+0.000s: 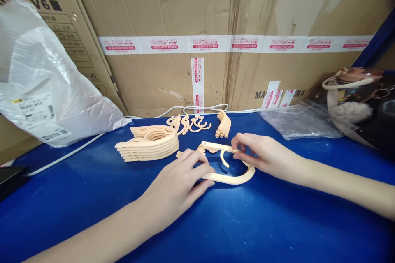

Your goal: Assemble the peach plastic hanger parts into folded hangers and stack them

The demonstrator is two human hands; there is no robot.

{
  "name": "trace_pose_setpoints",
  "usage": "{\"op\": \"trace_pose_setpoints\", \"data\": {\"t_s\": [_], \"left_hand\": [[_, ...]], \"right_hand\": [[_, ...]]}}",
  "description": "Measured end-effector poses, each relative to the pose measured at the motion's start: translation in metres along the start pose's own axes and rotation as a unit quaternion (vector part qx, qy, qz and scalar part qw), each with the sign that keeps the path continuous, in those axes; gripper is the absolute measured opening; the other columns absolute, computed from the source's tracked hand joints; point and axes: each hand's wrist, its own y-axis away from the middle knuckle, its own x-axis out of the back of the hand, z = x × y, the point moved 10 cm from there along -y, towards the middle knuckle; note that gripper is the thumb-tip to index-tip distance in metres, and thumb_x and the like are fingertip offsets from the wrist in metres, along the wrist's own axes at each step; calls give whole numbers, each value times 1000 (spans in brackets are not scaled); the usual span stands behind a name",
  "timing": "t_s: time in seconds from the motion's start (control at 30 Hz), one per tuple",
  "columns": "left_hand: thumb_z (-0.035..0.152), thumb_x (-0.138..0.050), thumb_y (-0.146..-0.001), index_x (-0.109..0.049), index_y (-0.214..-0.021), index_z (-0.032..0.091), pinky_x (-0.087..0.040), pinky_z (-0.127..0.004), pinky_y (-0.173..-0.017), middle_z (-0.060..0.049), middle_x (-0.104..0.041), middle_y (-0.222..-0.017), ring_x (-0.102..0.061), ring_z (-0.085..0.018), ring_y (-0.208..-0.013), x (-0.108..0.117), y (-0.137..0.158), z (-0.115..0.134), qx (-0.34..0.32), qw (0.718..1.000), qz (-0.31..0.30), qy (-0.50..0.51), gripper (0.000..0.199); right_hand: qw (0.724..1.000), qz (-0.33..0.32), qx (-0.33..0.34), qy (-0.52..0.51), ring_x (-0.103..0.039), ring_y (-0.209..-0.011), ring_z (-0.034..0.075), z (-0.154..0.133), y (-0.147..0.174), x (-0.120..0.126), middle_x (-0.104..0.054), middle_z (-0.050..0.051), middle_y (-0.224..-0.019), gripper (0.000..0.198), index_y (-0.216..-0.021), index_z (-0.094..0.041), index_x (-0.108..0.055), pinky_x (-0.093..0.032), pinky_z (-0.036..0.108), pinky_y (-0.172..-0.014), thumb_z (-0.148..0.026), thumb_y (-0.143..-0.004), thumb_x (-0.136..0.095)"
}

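Note:
A cream plastic folding hanger (233, 179), partly put together, lies across the middle of the blue table. My left hand (182, 183) has its thumb and fingers closed around the near curved arm. With thumb and fingertips, my right hand (268, 156) pinches the far arm beside a hook (224, 159) that curls toward the middle. My fingers cover the joint there. To the left sits a neat stack of similar hangers (149, 148). Behind it lie several loose hooks (185, 124), and a bundle of short curved pieces (224, 124) stands to their right.
Cardboard boxes (173, 12) wall off the back. A white plastic mailer bag (52, 78) leans at the left. A white cable (160, 111) runs along the back edge. Clear plastic wrap (299, 121) and a dark bag (373, 115) are at the right.

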Motion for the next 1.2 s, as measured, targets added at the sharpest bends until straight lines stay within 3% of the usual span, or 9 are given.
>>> {"op": "trace_pose_setpoints", "data": {"t_s": [0.17,0.33,0.5,0.6,0.73,0.87,0.97,1.2], "left_hand": [[23,-46,-96,-57,-101,23,-44,-36,-85,-4,-57,-110,-52,-21,-99,-3,-1,-6,29,999,-15,36,12],[27,-44,-96,-53,-117,23,-43,-38,-96,-6,-53,-123,-50,-21,-114,1,2,-9,42,999,5,11,23],[33,-33,-100,-31,-143,24,-31,-46,-112,-5,-34,-149,-32,-23,-137,-6,6,-31,106,994,-5,-21,44],[31,-29,-100,-33,-142,22,-30,-44,-113,-4,-38,-148,-34,-20,-136,-13,6,-36,111,994,-14,-20,43],[25,-36,-98,-43,-134,18,-39,-42,-107,-6,-50,-139,-47,-21,-127,-9,3,-32,89,995,5,-49,37],[20,-40,-96,-46,-129,15,-53,-39,-87,-9,-63,-117,-62,-23,-103,-2,1,-26,67,991,21,-111,34],[14,-37,-95,-48,-125,14,-55,-36,-74,-8,-66,-100,-65,-23,-88,1,1,-23,47,985,30,-163,31],[5,-31,-92,-53,-119,13,-55,-36,-70,-10,-67,-101,-65,-24,-86,1,1,-22,43,982,10,-184,36]], "right_hand": [[1000,-4,-18,11,-55,-75,16,11,10,-4,-58,2,-85,4,-93,-19,-52,-43,27,-66,-23,-94,-50],[999,-13,15,31,-55,-79,17,10,9,-5,-58,5,-89,17,-90,-18,-57,-45,29,-71,-22,-98,-43],[989,24,69,130,-54,-86,21,-16,13,3,-60,9,-92,28,-94,-15,-62,-44,35,-76,-26,-100,-37],[986,27,99,131,-53,-84,20,-38,19,-2,-58,9,-95,29,-106,-16,-62,-43,35,-74,-37,-98,-43],[982,4,119,145,-53,-84,20,-52,23,-17,-57,8,-92,25,-94,-15,-62,-43,35,-76,-29,-99,-42],[976,0,155,152,-50,-71,17,-62,24,-23,-55,5,-77,31,-82,-14,-57,-43,32,-73,-23,-101,-34],[968,18,189,166,-50,-67,16,-71,27,-20,-55,4,-73,32,-83,-14,-56,-41,29,-65,-20,-102,-31],[955,24,220,196,-51,-57,14,-76,30,-21,-56,2,-69,32,-90,-13,-57,-40,27,-55,-22,-103,-28]]}}
